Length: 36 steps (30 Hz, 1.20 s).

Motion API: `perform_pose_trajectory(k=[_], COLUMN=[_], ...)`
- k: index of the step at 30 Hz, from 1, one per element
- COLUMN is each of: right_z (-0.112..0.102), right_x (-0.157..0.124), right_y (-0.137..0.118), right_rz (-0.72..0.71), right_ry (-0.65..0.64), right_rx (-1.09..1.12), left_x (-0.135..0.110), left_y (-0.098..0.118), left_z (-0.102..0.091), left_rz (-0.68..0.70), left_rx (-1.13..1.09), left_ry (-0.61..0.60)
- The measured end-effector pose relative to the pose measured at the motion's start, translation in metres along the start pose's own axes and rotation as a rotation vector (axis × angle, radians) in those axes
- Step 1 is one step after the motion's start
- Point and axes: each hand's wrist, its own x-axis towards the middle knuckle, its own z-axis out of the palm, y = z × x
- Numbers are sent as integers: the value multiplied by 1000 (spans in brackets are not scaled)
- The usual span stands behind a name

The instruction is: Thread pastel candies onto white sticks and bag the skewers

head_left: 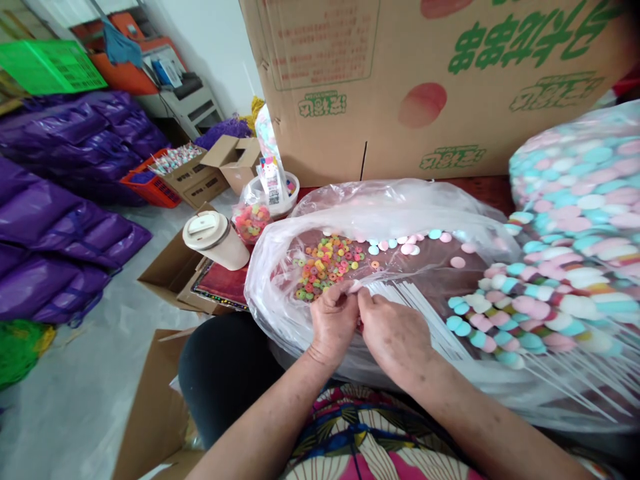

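My left hand (333,325) and my right hand (396,337) meet at the fingertips, both closed in a pinch. Something small and pale shows between them, mostly covered by the fingers. Just beyond the left hand lies a heap of colourful ring-shaped candies (333,261). A bundle of thin white sticks (425,319) fans out beside the right hand. Loose pink, white and blue candy discs (410,249) are strewn farther back. To the right, many skewers threaded with candies (537,308) lie piled, their bare stick ends toward me.
Clear plastic sheeting (280,243) bunches up around the work area. A large cardboard box (360,133) stands behind. At left are a white lidded cup (217,243), a bag of ring candies (251,220) and an open carton (150,400). A big bag of discs (580,167) rises at right.
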Motion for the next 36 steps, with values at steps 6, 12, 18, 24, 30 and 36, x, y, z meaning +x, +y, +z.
perform_pose_trajectory(k=[6,12,18,24,30,36], right_z=[12,36,49,42,30,19], right_x=[-7,5,12,-1,0,-4], right_y=[7,26,59,55,40,39], right_rz=[14,42,67,29,-52,-41], right_ry=[-50,-58,-4,89,33,-81], right_rx=[-1,219,313,368,380,339], left_x=[-5,-2,59,67,48,47], left_y=[-9,7,21,17,21,17], left_z=[-3,-5,-6,-14,-34,-37], left_rz=[-44,88,230,-22,-542,-590], left_rx=[82,258,808,347,-386,-476], left_ry=[2,-237,-210,-270,-465,-447])
